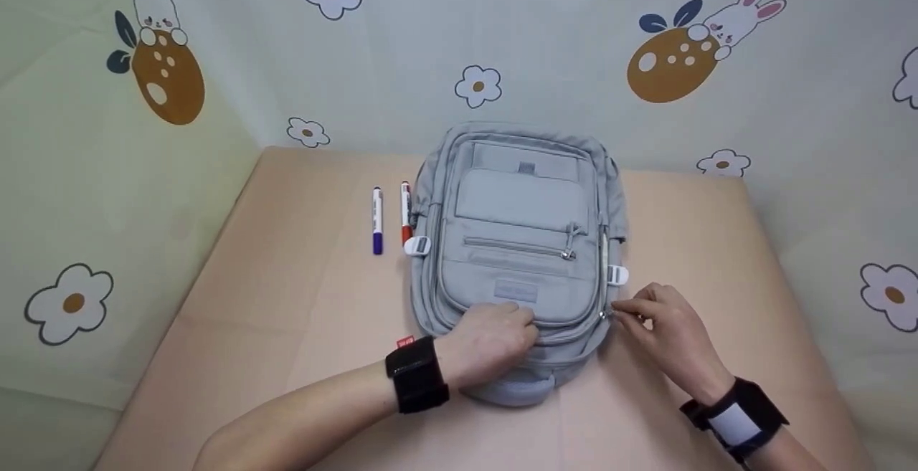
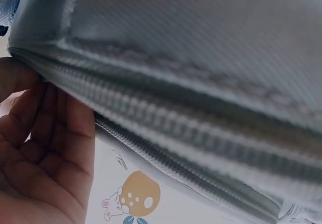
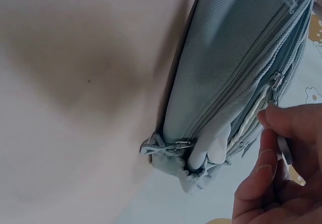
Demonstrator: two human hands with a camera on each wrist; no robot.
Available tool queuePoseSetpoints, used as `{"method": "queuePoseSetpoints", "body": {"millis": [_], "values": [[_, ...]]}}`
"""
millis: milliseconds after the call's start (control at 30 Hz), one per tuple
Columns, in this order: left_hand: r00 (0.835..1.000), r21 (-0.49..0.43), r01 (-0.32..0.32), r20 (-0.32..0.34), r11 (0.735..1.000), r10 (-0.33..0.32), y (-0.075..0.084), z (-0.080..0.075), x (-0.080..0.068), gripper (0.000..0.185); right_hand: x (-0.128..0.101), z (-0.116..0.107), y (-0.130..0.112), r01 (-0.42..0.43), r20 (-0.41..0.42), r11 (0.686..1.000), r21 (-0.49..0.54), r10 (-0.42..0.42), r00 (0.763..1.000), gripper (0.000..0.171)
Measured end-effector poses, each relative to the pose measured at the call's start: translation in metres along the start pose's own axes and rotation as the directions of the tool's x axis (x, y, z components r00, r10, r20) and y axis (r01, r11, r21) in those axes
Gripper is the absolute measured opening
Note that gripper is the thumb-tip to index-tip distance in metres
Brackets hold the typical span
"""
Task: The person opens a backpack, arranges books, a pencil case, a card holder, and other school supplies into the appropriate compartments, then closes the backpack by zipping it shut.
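Lengthwise, near to far: bag held at two places

The bag (image 1: 523,202) lies front panel up on the table (image 1: 308,263), at about its middle and reaching to the far edge. Its long axis runs near to far, almost straight, with the near end a little to the left. The end with the handle (image 1: 516,392) points near; the broad, rounded end points far, towards the cloth (image 1: 401,48).

The left hand (image 1: 491,338) grips the bag's near edge, fingers curled over it; from the left wrist, thumb and fingers meet on the fabric beside a zip seam. The right hand (image 1: 667,327) pinches the zip pull (image 3: 285,150) on the right side, where the zip is parted farther up and shows a pale strip.

Just beyond that hand sits the white right buckle (image 1: 617,275). Left of the bag lie a blue marker (image 1: 377,220) and a red marker (image 1: 406,209), both lengthwise, coloured ends near. The red one lies nearer the bag, by the left buckle (image 1: 417,245).
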State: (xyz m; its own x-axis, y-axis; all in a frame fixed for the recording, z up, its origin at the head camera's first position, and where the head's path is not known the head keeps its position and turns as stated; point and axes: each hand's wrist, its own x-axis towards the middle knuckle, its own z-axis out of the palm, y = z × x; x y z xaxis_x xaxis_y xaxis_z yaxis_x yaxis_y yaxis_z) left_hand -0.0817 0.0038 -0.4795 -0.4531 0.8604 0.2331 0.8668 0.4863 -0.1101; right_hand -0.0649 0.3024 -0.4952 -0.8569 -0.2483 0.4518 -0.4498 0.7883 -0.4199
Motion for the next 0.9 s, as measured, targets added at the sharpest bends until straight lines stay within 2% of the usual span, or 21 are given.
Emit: {"method": "queuePoseSetpoints", "body": {"millis": [133,233,433,567,700,800,900], "values": [[1.0,-0.012,0.008,0.006,1.0,-0.008,-0.001,-0.001,0.001,0.013,-0.003,0.001,-0.001,-0.026,0.016,0.999,0.038,0.025,1.0,0.026],[0.999,-0.027,0.015,0.028,1.0,-0.015,0.0,-0.003,0.006,0.014,-0.004,0.001,-0.001,-0.006,0.0,1.0,0.03,0.006,1.0,0.024],[0.999,-0.047,0.0,0.036,0.999,0.002,0.011,-0.009,0.029,0.017,-0.003,0.0,-0.001,0.081,-0.043,0.996,-0.035,-0.082,0.996,0.025],[1.0,0.024,-0.022,0.001,0.999,0.022,0.023,-0.006,0.053,0.02,-0.005,-0.001,-0.004,0.075,-0.051,0.996,-0.05,-0.077,0.996,0.028],[1.0,0.115,0.015,-0.008,0.993,-0.014,0.032,0.003,0.072,0.025,-0.005,-0.001,-0.007,0.06,-0.058,0.997,-0.053,-0.063,0.996,0.028],[0.999,0.159,0.043,0.005,0.986,-0.044,0.036,0.008,0.08,0.025,-0.004,-0.001,-0.008,0.061,-0.054,0.997,-0.055,-0.064,0.996,0.028],[0.999,0.176,0.043,0.019,0.984,-0.047,0.037,0.008,0.083,0.023,-0.003,-0.003,-0.007,0.066,-0.053,0.996,-0.062,-0.069,0.996,0.026]]}}
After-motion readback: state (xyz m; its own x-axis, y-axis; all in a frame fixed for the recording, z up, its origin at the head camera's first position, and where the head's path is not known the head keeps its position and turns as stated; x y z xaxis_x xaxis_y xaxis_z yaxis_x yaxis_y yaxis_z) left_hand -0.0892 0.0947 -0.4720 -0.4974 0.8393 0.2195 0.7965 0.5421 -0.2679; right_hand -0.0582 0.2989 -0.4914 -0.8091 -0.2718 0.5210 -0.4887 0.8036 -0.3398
